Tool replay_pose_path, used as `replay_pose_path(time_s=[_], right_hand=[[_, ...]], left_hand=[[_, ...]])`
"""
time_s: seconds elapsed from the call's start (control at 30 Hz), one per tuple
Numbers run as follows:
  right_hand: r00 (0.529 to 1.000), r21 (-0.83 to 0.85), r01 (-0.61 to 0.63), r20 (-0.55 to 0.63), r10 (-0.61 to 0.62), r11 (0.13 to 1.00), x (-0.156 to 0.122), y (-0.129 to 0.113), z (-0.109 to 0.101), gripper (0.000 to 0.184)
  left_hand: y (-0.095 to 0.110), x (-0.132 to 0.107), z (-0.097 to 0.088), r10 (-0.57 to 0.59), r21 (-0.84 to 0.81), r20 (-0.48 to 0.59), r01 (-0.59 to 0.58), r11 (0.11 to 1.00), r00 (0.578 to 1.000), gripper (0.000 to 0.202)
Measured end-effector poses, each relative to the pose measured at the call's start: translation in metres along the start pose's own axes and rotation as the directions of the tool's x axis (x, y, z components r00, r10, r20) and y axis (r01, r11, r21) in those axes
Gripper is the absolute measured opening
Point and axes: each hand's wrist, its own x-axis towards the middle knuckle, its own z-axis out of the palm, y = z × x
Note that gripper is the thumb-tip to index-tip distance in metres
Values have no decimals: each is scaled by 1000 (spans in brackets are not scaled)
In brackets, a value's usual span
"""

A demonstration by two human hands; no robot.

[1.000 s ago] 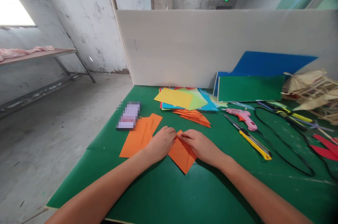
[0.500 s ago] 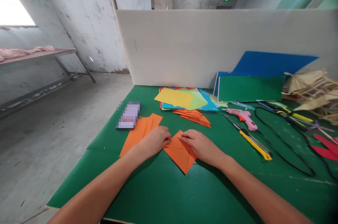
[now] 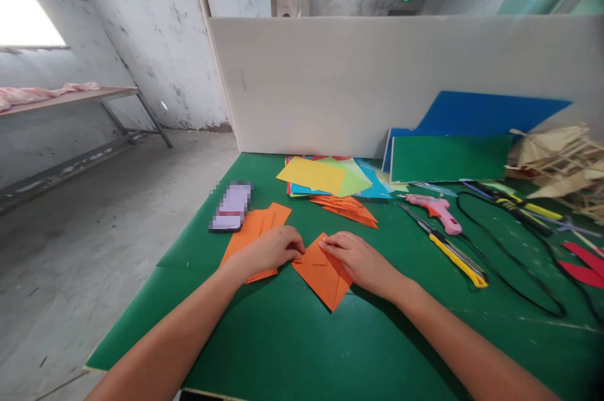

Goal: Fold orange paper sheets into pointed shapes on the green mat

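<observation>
A folded orange paper [image 3: 323,275] lies on the green table mat [image 3: 292,338] in front of me. My left hand [image 3: 271,250] rests palm down at its left corner, fingers curled and pressed on the paper's edge. My right hand [image 3: 358,259] lies on the paper's upper right part, fingertips pinched on a fold near the top. Under my left hand sits a second orange sheet [image 3: 257,231], folded lengthwise.
A phone [image 3: 230,206] lies left of the orange sheet. Behind are a stack of coloured sheets [image 3: 330,177], folded orange pieces [image 3: 349,209], a pink glue gun [image 3: 436,209], a yellow utility knife [image 3: 455,253], a black cable [image 3: 519,262], green and blue boards [image 3: 448,158], and a white partition [image 3: 377,73].
My left hand has slid left and down from the fold's top to the paper's left corner. My right hand has stayed in place.
</observation>
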Motion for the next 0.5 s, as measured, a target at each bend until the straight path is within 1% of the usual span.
replay_pose_path(time_s=[0.07, 0.13, 0.3, 0.5], right_hand=[[1000, -2, 2, 0, -2, 1000, 0, 0, 1, 39], [1000, -1, 8, -1, -8, 1000, -1, 1, 1, 39], [1000, 0, 20, -5, -20, 1000, 0, 2, 2, 41], [1000, 11, 19, -3, -19, 1000, 0, 2, 1, 41]], left_hand=[[-4, 0, 0, -37, -53, 21, 38, 998, 999, 13], [-5, 0, 0, -61, -70, 39, 64, 995, 997, 12], [-3, 0, -2, -86, -76, 74, 92, 993, 994, 18], [-3, 0, -3, -87, -35, 90, 91, 995, 992, 21]])
